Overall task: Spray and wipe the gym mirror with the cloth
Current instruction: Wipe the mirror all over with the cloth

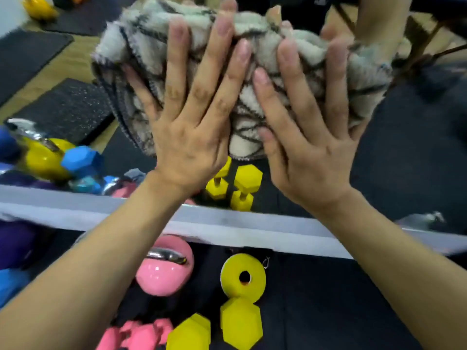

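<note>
Cloth [252,79], fluffy and pale with dark criss-cross lines, is bunched flat against the mirror [417,147], and both my hands are spread on it. My left hand [192,127] covers the lower left part with fingers straight and fanned upward; my right hand [308,137] lies just beside it on the right, fingers likewise straight, pressing rather than curling round anything. The bundle runs wider than tall, its long axis going left to right under my two palms, and most of it lies up and away from my wrists, so I judge the next stroke will push it across or up the glass. Neither hand looks nearer than the other; they sit almost level.

Below the cloth runs the mirror's grey lower frame [252,228]. Beneath that, on the dark floor, sit a pink kettlebell [164,274] and yellow dumbbells [240,322], doubled in the glass.

Fingertips showing above the cloth's top edge are, I think, my own reflection. A blurred clear shape at far left may be the spray bottle; I cannot tell. Whether the glass is wet is impossible to make out.
</note>
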The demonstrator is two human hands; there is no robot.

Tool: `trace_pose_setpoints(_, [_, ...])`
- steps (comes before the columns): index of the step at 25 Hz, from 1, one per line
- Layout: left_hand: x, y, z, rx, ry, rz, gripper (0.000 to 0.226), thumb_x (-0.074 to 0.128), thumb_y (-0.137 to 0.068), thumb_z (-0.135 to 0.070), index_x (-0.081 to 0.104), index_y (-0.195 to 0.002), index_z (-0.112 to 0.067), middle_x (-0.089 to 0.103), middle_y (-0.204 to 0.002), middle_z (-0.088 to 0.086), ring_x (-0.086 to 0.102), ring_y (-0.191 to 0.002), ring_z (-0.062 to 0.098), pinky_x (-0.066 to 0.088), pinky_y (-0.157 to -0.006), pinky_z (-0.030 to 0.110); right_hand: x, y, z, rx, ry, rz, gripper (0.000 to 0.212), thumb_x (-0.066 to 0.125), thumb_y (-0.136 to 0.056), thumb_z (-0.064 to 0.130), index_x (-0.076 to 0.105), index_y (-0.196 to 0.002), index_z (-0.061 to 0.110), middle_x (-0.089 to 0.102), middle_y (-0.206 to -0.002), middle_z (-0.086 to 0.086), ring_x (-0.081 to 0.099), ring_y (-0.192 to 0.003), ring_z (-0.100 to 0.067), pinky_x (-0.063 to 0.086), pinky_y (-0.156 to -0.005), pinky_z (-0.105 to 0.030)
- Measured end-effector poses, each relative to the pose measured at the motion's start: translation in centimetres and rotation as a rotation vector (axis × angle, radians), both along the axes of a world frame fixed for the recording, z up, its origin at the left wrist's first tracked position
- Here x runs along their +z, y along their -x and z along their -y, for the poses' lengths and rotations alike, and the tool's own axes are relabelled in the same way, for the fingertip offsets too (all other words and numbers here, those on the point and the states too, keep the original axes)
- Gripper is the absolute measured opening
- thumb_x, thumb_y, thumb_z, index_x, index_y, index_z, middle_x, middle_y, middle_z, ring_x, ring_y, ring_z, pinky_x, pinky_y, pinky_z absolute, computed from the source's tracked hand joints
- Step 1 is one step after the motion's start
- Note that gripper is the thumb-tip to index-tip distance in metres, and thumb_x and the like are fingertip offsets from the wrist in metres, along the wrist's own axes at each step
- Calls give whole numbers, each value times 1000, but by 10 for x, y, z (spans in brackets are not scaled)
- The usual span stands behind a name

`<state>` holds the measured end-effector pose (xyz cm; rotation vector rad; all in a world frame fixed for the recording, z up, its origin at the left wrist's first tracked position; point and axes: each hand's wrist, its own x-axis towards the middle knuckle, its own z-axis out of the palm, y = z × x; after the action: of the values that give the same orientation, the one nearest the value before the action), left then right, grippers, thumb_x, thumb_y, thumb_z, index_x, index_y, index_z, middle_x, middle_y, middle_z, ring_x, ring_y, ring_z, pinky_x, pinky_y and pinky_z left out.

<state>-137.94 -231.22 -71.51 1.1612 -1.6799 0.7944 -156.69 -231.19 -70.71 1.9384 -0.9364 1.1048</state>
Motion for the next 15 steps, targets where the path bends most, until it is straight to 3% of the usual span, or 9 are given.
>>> trace_pose_setpoints(2, [-59, -2, 1, -2, -37, 106, 61, 36, -106, -25, 16, -164, -22, 10, -173, 1, -1, -159, 36, 1, -114, 77, -68, 8, -4, -37, -55, -42, 60, 58, -104, 28, 40, -161, 28, 31, -170, 6, 20, -156, -32, 26, -119, -57])
trace_pose_setpoints(4, [-121, -5, 0, 20, -70, 189, 67, 34, -105, -34, 4, -165, -27, -8, -172, -10, -14, -158, 23, -17, -119, 61, -132, 16, -6, -59, -110, -60, 64, 57, -105, 32, 32, -164, 29, 26, -172, 4, 7, -163, -25, 25, -120, -55])
trace_pose_setpoints(6, [-178, -7, -4, 45, -75, 268, 69, 34, -105, -38, 4, -166, -24, -8, -172, -9, -14, -158, 23, -22, -119, 55, -186, 22, -7, -63, -113, -97, 72, 61, -103, 33, 28, -166, 28, 18, -174, 5, 2, -164, -23, 21, -123, -54])
trace_pose_setpoints(10, [-254, -6, 0, 47, -53, 301, 68, 37, -107, -38, 7, -166, -20, -3, -173, -4, -9, -159, 26, -22, -119, 55, -263, 24, -2, -81, -87, -144, 86, 74, -94, 31, 27, -167, 28, 11, -177, 6, 9, -163, -25, 21, -124, -53])
trace_pose_setpoints(15, [-265, -4, -9, 62, -86, 308, 74, 50, -107, -35, 8, -166, -19, -3, -174, -3, -7, -160, 27, -20, -119, 57, -261, 39, -9, -89, -84, -250, 86, 79, -91, 17, 34, -165, 28, 19, -175, 5, 11, -163, -25, 21, -125, -57])
